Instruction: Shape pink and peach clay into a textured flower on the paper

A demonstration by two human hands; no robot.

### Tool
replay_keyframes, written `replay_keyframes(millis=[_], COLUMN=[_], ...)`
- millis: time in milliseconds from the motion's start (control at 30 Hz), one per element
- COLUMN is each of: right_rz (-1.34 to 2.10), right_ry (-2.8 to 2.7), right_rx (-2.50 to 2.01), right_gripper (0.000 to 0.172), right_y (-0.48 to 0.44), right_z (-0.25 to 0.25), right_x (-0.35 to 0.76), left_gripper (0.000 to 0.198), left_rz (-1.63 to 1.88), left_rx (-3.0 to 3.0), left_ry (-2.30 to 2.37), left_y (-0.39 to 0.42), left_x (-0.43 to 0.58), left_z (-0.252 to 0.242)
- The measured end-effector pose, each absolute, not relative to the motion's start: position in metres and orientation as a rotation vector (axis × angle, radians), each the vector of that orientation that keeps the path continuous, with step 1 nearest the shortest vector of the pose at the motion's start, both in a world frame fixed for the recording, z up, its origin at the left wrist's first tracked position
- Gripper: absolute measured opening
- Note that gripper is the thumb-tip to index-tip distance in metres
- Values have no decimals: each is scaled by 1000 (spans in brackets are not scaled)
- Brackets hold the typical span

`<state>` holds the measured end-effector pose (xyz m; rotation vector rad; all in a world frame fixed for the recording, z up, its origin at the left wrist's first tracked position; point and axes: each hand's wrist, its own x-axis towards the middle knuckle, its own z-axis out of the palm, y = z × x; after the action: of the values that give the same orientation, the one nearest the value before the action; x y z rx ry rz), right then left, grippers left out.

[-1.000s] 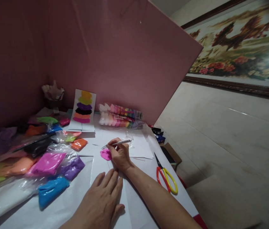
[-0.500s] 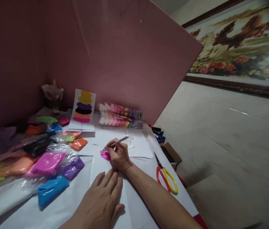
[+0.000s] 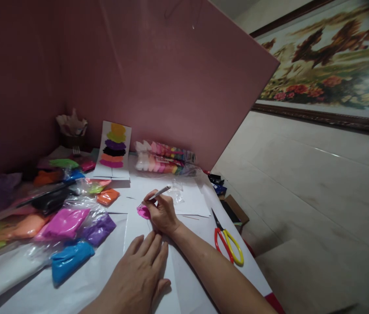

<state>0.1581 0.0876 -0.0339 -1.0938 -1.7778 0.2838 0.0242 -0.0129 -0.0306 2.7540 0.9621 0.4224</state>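
Observation:
My right hand (image 3: 162, 213) is closed round a thin white tool (image 3: 158, 193), its tip at a small flat lump of pink clay (image 3: 143, 212) on a white sheet of paper (image 3: 138, 226). The fingers cover the right part of the clay. My left hand (image 3: 137, 274) lies flat on the same sheet nearer to me, fingers stretched out and together, holding nothing.
Bags of coloured clay lie at the left: magenta (image 3: 63, 222), purple (image 3: 99, 230), blue (image 3: 69, 258), orange (image 3: 107, 197). A card with stacked clay colours (image 3: 115, 148) and two packs of clay sticks (image 3: 163, 159) stand against the pink board (image 3: 171, 78). Red-and-yellow scissors (image 3: 228, 242) lie at the right table edge.
The tool in my right hand has tilted more upright and its far end has swung left. My right hand has shifted slightly left over the pink clay. My left hand has stayed put.

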Motion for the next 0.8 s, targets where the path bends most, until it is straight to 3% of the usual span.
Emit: replay_keyframes(millis=[800], right_rz=[270], right_ry=[-1762], right_rx=[-1119], right_gripper=[8], right_y=[92], right_z=[-37], right_x=[159], left_gripper=[55], left_rz=[435], left_rx=[2772], left_ry=[956], left_y=[-12], left_x=[24], left_z=[-39])
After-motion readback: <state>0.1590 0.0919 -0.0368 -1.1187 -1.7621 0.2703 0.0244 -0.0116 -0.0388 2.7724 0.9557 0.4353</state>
